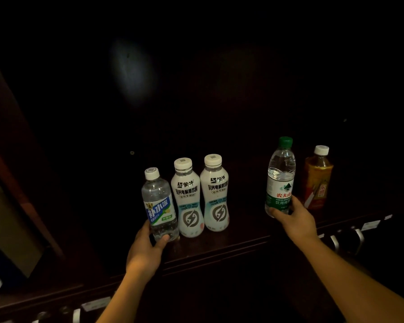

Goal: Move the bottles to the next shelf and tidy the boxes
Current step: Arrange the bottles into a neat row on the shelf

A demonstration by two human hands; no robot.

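Reaching in from the front edge of the dark shelf, the left hand curls its fingers round the base of a clear blue-labelled bottle, and the right hand grips the foot of a green-capped water bottle. Two white bottles stand upright just beside the blue-labelled one, mid-shelf. Farther right, behind the right hand, stands an amber tea bottle.

A single head-worn camera looks forward and down from close range at the dark wooden shelf (wide-angle, edges bowed), with both forearms reaching in from below it.
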